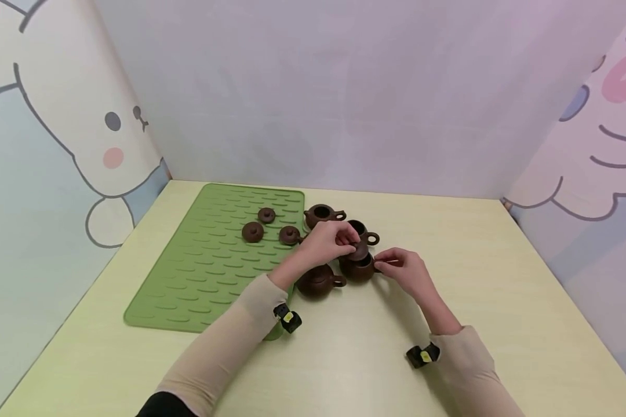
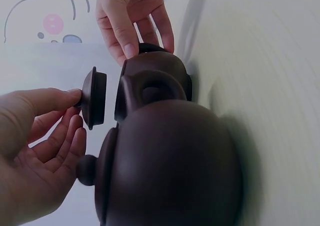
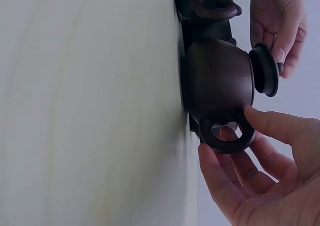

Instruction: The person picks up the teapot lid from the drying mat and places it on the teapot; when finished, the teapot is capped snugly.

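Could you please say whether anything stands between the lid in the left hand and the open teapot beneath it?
Nothing visible does: the left wrist view shows a bare gap between lid and teapot. The right hand grips the handle, clear of that gap.

A plain beige fabric sleeve [image 1: 221,344] on the left creases at its near end, where a curved piece of black cloth [image 1: 167,406] shows. A matching beige sleeve [image 1: 466,362] is on the right. Each cuff carries a small, blocky black device, left [image 1: 295,325] and right [image 1: 415,358], bearing a yellow patch [image 1: 289,317]. Both hands [image 1: 327,240] are bare.
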The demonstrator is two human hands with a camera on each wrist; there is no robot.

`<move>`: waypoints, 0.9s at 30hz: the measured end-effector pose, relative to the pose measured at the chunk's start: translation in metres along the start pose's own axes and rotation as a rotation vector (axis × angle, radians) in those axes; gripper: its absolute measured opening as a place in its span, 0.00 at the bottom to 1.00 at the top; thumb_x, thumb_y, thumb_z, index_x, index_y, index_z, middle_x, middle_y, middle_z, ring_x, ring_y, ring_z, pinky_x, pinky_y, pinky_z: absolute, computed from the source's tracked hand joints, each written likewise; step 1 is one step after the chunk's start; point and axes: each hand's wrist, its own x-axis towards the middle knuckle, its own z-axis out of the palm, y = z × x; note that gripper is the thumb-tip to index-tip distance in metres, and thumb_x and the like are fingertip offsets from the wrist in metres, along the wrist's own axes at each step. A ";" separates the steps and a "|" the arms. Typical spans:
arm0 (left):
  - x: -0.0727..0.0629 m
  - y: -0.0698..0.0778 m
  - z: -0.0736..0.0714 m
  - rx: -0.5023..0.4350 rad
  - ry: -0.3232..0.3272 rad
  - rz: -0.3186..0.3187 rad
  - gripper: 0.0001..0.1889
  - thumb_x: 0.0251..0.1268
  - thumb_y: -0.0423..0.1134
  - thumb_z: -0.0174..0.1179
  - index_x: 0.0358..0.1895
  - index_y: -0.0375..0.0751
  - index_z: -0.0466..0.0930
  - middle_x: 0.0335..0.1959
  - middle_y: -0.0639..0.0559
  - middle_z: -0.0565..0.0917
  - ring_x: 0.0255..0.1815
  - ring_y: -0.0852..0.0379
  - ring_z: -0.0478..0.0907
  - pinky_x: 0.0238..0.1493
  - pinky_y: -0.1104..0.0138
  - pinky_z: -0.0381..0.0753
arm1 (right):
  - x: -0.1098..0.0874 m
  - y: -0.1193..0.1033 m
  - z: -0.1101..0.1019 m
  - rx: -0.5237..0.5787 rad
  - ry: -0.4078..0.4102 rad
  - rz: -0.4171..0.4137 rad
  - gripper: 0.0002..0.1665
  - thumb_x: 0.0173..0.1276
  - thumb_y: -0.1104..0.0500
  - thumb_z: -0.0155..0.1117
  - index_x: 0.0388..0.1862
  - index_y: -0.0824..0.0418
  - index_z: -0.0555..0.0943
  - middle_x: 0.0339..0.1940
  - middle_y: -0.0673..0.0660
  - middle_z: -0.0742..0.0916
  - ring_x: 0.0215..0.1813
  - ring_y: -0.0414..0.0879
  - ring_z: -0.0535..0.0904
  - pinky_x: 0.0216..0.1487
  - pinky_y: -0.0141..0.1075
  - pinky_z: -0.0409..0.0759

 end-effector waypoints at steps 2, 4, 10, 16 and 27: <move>0.001 0.000 0.001 0.007 0.000 0.002 0.06 0.64 0.31 0.66 0.42 0.41 0.84 0.38 0.49 0.88 0.37 0.59 0.83 0.39 0.75 0.81 | 0.002 0.000 0.000 0.019 -0.002 0.007 0.15 0.68 0.58 0.69 0.49 0.67 0.85 0.45 0.62 0.90 0.40 0.34 0.84 0.40 0.26 0.80; 0.002 0.000 0.002 0.014 -0.001 -0.001 0.06 0.64 0.31 0.66 0.42 0.41 0.84 0.38 0.49 0.87 0.37 0.59 0.83 0.39 0.75 0.81 | 0.003 0.000 0.001 0.039 -0.007 0.012 0.16 0.68 0.59 0.69 0.49 0.68 0.85 0.45 0.62 0.90 0.40 0.33 0.83 0.40 0.25 0.80; 0.002 0.003 0.010 0.072 -0.020 -0.005 0.06 0.64 0.31 0.66 0.42 0.43 0.84 0.39 0.51 0.87 0.39 0.60 0.83 0.41 0.75 0.81 | 0.001 0.002 0.001 0.001 -0.003 0.012 0.15 0.68 0.58 0.68 0.48 0.66 0.85 0.45 0.61 0.90 0.42 0.36 0.84 0.40 0.27 0.79; 0.002 0.004 0.020 0.164 -0.062 0.001 0.07 0.65 0.33 0.66 0.44 0.46 0.84 0.41 0.54 0.87 0.41 0.62 0.83 0.42 0.75 0.81 | -0.004 0.003 0.003 -0.020 0.000 0.006 0.13 0.68 0.59 0.68 0.47 0.66 0.85 0.44 0.62 0.89 0.43 0.41 0.86 0.39 0.28 0.79; 0.004 0.001 0.014 0.149 -0.070 0.028 0.08 0.67 0.33 0.64 0.46 0.46 0.83 0.42 0.54 0.86 0.42 0.62 0.82 0.44 0.75 0.81 | 0.007 -0.011 -0.005 -0.073 0.036 -0.020 0.14 0.71 0.56 0.65 0.48 0.65 0.85 0.46 0.63 0.89 0.45 0.44 0.86 0.42 0.32 0.79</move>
